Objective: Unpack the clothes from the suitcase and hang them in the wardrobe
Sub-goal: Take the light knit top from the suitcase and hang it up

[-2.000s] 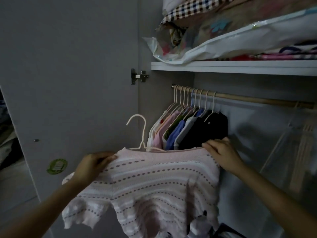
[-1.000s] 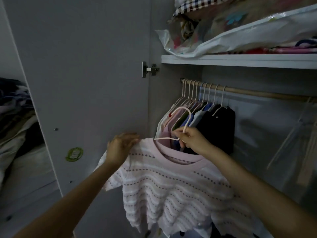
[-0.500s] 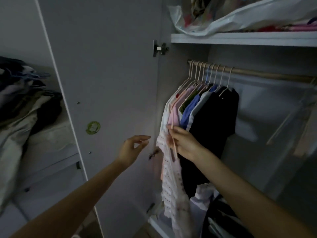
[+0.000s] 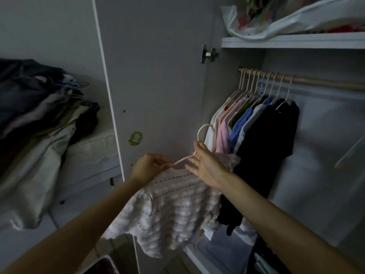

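Observation:
A pale pink knitted top (image 4: 169,202) with dotted stripes hangs on a white hanger (image 4: 204,131) in front of the open wardrobe. My right hand (image 4: 205,165) pinches the hanger at the base of its hook. My left hand (image 4: 148,168) grips the top's left shoulder at the hanger's arm. The hook is below the wooden rail (image 4: 320,82) and off it. Several shirts (image 4: 256,127) on white hangers crowd the rail's left end.
The open wardrobe door (image 4: 154,76) stands just left of my hands. A pile of clothes and hangers (image 4: 39,115) lies on a bed at the left. A shelf (image 4: 292,41) with bagged bedding sits above the rail. The rail's right part is bare.
The top hung edge-on from my right hand with my left hand free. Now it faces me again, pulled out left of the hung shirts, and my left hand grips its shoulder.

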